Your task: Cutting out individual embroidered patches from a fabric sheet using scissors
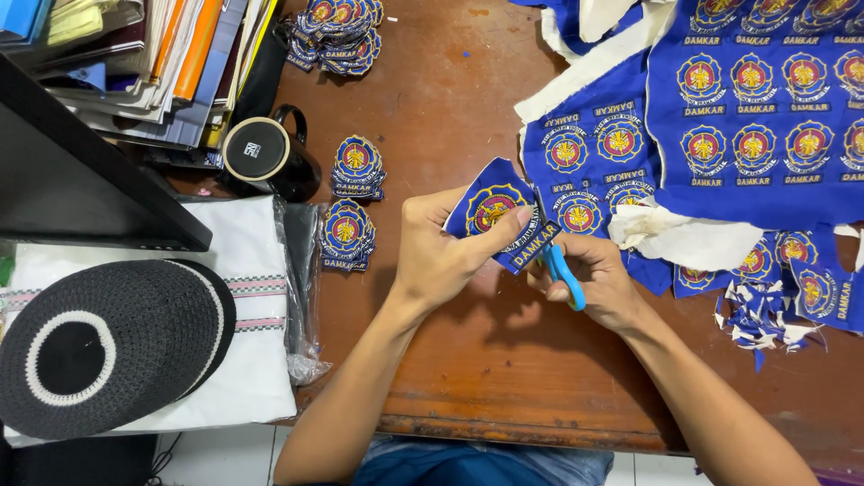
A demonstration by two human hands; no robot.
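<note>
Wooden table (468, 360); left hand (436, 256) holds patch (493, 209) tilted; right hand (601, 281) grips scissors (564, 274).

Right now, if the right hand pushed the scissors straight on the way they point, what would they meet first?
The right hand aims the blue-handled scissors up-left into the blue embroidered patch held by the left hand. The patch comes first, probably then the left thumb; depth is unclear.

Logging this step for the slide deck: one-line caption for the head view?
Left hand holds a blue embroidered patch while right hand works blue-handled scissors over a wooden table.
</note>
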